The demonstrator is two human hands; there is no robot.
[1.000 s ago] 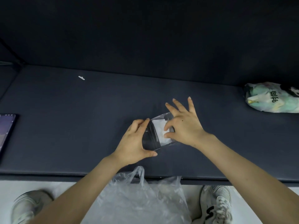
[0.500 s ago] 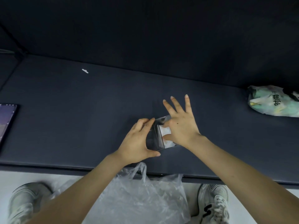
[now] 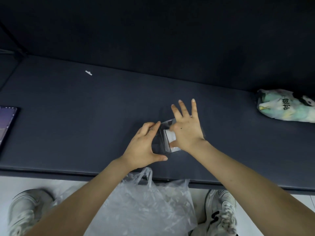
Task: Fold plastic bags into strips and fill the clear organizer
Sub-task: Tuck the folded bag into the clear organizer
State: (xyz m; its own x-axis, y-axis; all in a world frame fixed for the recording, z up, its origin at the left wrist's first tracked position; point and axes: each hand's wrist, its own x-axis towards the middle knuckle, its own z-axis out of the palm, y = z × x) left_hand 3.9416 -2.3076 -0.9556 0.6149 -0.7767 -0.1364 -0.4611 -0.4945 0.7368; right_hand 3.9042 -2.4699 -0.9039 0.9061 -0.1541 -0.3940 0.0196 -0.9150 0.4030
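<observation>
— Where is the clear organizer (image 3: 162, 139)?
— On the dark surface (image 3: 85, 125), near its front edge, between the two hands. Its see-through walls barely show against the dark, and its right part is covered by the right hand (image 3: 187, 132).
— And the left hand (image 3: 144, 145)?
— It grips the organizer's left side, with the fingers curved over the far edge and the thumb along the near one.
— What does the right hand do?
— Its forefinger and thumb are bent down and pinch a folded white strip (image 3: 171, 135) inside the organizer. The other three fingers are spread straight. How deep the strip sits cannot be told.
— Anything else?
— A heap of crumpled clear bags (image 3: 144, 206) sits below the front edge, partly behind the forearms. A printed bag (image 3: 284, 106) lies far right, cut off by the frame, as is a screen (image 3: 6, 123) at the left. A small white scrap (image 3: 88, 72) lies far back.
</observation>
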